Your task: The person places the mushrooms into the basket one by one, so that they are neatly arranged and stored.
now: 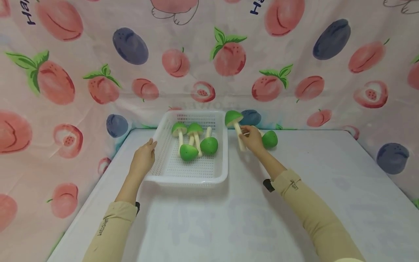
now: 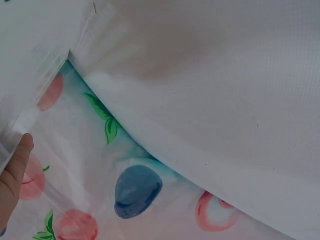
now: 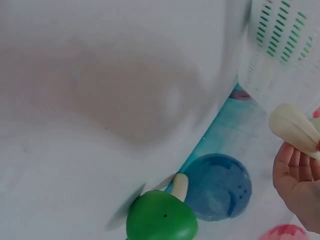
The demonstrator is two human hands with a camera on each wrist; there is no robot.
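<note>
A white plastic basket (image 1: pixel 193 179) stands on the table, with several green-capped toy mushrooms (image 1: pixel 209 145) lying in it. At its left rim is my left hand (image 1: pixel 143 158), gripping the edge; in the left wrist view only one finger (image 2: pixel 19 162) shows along the basket wall. Just right of the basket, my right hand (image 1: pixel 252 139) pinches the pale stem of another toy mushroom (image 1: pixel 233 117), cap up and tilted left. One more toy mushroom (image 1: pixel 270 139) lies on the table behind that hand, its green cap (image 3: pixel 161 217) large in the right wrist view.
A white cloth covers the table (image 1: pixel 209 222). Behind it, and along its sides, hangs a pink curtain (image 1: pixel 203 51) printed with fruit. The basket stands close to this curtain at the back edge.
</note>
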